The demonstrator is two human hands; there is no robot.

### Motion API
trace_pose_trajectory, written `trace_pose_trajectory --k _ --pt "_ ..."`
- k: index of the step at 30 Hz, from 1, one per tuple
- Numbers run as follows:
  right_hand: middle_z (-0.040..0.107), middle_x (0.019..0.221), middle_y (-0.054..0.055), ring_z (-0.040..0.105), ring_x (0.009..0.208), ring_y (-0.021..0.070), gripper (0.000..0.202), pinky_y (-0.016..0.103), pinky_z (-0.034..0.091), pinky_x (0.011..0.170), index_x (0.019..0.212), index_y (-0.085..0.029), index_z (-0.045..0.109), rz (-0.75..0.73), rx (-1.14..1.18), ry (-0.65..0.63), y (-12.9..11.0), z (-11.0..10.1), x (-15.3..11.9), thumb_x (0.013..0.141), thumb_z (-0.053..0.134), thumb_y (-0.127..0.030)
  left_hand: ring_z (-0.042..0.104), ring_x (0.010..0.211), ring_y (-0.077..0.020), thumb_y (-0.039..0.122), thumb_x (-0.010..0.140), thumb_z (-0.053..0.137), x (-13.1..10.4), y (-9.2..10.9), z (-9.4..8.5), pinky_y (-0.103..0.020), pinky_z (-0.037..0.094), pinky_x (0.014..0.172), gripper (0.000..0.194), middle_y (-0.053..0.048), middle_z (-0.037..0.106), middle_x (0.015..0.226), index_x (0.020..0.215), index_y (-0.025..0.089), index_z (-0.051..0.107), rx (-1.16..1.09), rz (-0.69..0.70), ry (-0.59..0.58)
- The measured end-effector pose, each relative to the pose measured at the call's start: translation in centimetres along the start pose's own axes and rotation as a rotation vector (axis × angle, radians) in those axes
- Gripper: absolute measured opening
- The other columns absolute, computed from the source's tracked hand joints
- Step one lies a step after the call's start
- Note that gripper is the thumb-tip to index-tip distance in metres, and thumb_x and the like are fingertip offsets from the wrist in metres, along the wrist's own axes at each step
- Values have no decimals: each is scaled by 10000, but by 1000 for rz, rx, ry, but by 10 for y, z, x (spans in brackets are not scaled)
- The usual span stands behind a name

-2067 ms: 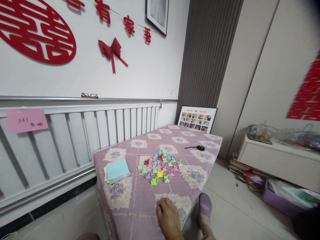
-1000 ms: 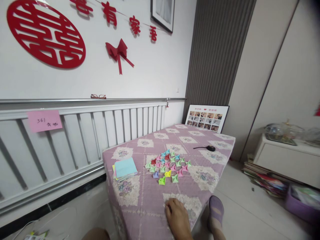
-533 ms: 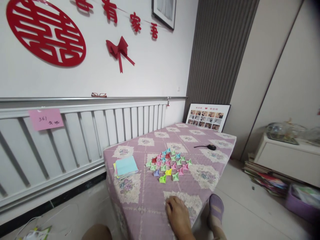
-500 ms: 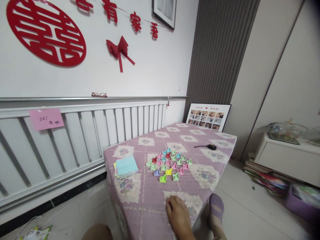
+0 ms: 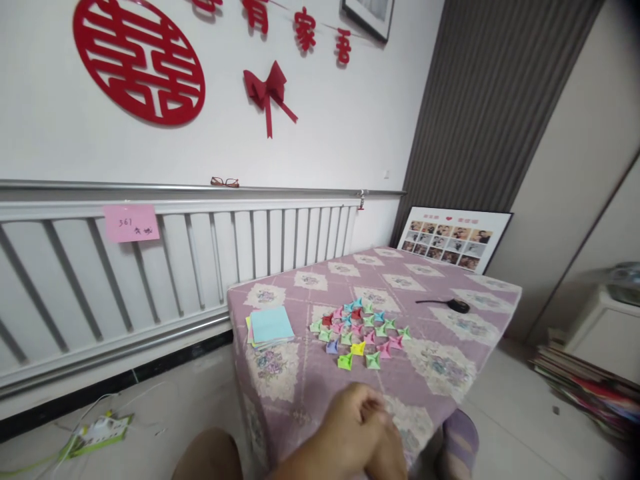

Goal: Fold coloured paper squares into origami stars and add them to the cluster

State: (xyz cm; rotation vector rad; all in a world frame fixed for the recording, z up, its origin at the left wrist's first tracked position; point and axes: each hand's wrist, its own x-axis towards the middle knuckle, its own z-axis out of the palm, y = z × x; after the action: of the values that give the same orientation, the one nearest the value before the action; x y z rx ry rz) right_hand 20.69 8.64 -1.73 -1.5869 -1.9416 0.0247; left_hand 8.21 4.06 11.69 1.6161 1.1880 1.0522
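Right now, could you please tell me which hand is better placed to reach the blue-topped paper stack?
Probably the left hand: it is nearer the paper stack, with the right hand on its far side. Both hands are together and blurred, so the advantage looks slight.

Got a bunch of little folded paper pieces (image 5: 356, 329) with pointy corners, sitting in loose slanted rows mid-table (image 5: 313, 383), well in from the left and right edges. Mostly pale green and pink, plus some blue, two dark reds, a purple and a yellow. The lime one (image 5: 345, 362) is in the row closest to the near end. Flat paper stack (image 5: 271, 326) is by the left edge, kinda messy, light blue on top.
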Motion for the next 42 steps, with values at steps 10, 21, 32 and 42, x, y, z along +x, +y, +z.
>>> trace_pose_trajectory --k 10,21,32,42 --pt "667 939 32 607 873 213 178 327 423 773 861 -268 666 -23 29 -89 15 14 2 832 503 -332 440 1144 -276 171 890 458 67 -108 -152 -398 345 958 258 -111 564 1159 1124 186 567 1094 -186 170" --pt "658 985 46 588 909 219 188 333 412 793 892 -275 657 -16 29 -111 11 10 0 855 487 -345 478 1101 -284 160 864 530 99 -159 -187 -401 398 898 246 -134 549 1140 1109 157 553 1260 -235 52" --pt "657 996 41 582 922 228 176 344 406 795 889 -285 654 -6 53 -120 12 9 -2 860 492 -346 565 1037 -223 330 937 536 104 -182 -202 -432 480 886 254 -78 574 1168 1116 156 579 1226 -230 -24" --pt "664 1000 37 596 928 226 178 338 417 797 887 -290 658 -5 38 -92 11 9 -2 856 493 -349 599 976 -209 349 925 562 117 -180 -211 -417 521 838 294 -78 590 1144 1148 158 568 1208 -368 -17"
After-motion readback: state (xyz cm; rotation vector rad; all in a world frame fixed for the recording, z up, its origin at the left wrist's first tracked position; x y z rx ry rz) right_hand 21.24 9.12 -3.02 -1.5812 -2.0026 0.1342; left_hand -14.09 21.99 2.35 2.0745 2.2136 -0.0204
